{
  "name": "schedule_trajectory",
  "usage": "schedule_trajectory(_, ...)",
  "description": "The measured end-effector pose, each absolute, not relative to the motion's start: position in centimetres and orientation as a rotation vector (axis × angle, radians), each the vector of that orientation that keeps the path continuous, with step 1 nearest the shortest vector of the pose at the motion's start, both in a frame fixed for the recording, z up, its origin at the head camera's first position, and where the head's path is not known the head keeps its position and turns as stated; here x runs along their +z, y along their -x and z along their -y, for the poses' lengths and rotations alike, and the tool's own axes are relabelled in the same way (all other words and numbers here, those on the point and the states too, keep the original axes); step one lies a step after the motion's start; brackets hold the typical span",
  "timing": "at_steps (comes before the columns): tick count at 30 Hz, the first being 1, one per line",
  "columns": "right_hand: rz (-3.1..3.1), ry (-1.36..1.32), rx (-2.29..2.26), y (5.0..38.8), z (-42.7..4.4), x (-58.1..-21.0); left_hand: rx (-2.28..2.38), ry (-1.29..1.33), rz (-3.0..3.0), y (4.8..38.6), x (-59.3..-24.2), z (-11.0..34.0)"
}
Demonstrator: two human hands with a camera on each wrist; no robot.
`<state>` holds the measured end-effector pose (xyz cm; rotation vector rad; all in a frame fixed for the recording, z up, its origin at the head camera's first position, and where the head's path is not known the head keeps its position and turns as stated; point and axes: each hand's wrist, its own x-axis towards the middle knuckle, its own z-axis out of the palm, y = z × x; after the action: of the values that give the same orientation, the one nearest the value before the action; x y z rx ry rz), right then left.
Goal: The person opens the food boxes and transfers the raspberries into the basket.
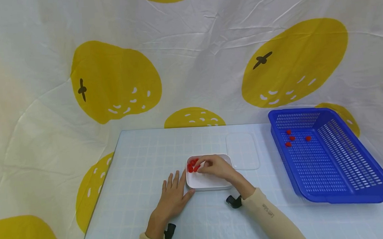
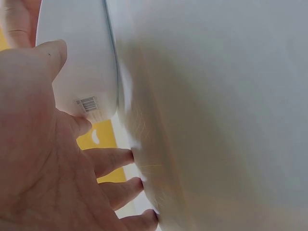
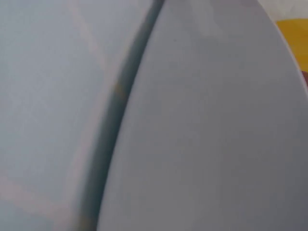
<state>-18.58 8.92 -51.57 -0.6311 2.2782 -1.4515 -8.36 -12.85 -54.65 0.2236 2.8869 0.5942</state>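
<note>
A white rectangular container (image 1: pixel 209 183) stands on the table, with several small red pieces (image 1: pixel 190 168) in its left part. My left hand (image 1: pixel 172 200) lies with fingers spread at its left side, the thumb against the near left corner. In the left wrist view, thumb and index finger of my left hand (image 2: pixel 62 144) touch the container wall (image 2: pixel 84 72). Over the container, my right hand (image 1: pixel 214 166) is bent down, thumb and index fingertip around one red piece (image 1: pixel 196 167). The right wrist view shows only the container's side (image 3: pixel 202 125) close up, no fingers.
A blue perforated basket (image 1: pixel 339 197) stands at the right with several red pieces (image 1: pixel 308 138) in its far left part. A clear flat lid (image 1: pixel 243 151) lies behind and right of the container. A patterned cloth (image 1: pixel 189 62) hangs behind the table (image 1: pixel 141 153).
</note>
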Motion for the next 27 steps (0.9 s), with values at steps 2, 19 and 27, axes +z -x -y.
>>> schedule_trajectory(2, -2.269, 0.624, -1.479, 18.5, -9.2, -51.3, 0.596, -0.221, -2.887, 8.4, -54.7, 12.8)
schedule_trajectory(19, -2.271, 0.601, -1.549, 16.2, -11.1, -45.2, 0.580, -0.207, -2.888, 8.3, -54.6, 12.7)
schedule_trajectory(27, -2.330, 0.561, -1.560, 17.0, -12.5, -47.7, 0.570, -0.187, -2.890, 8.2, -54.6, 12.6)
